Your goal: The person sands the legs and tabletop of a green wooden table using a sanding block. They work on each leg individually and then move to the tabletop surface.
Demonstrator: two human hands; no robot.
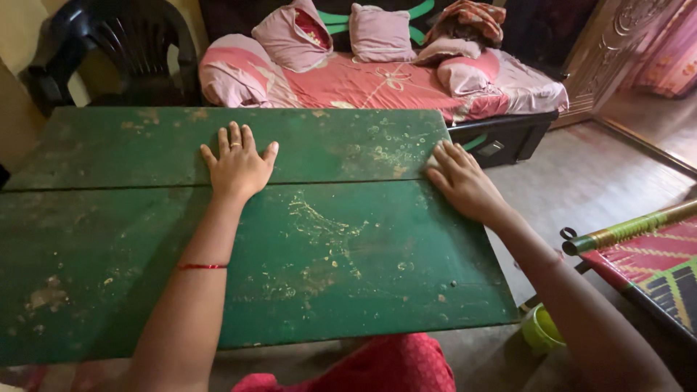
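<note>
A worn green wooden table (109,239) with scratched, stained paint fills the view. My left hand (238,163) lies flat on it near the middle, palm down, fingers spread, a ring on one finger and a red thread on the forearm. My right hand (462,181) rests on the table's right part, fingers pointing toward the far right corner. A small pale thing seems to sit under its fingertips, too hidden to identify. Neither hand visibly grips anything.
Beyond the table stands a bed (377,80) with pink pillows and a red sheet. A black plastic chair (123,51) is at the back left. A woven cot (653,261) sits to the right, a green bowl (541,328) on the floor below.
</note>
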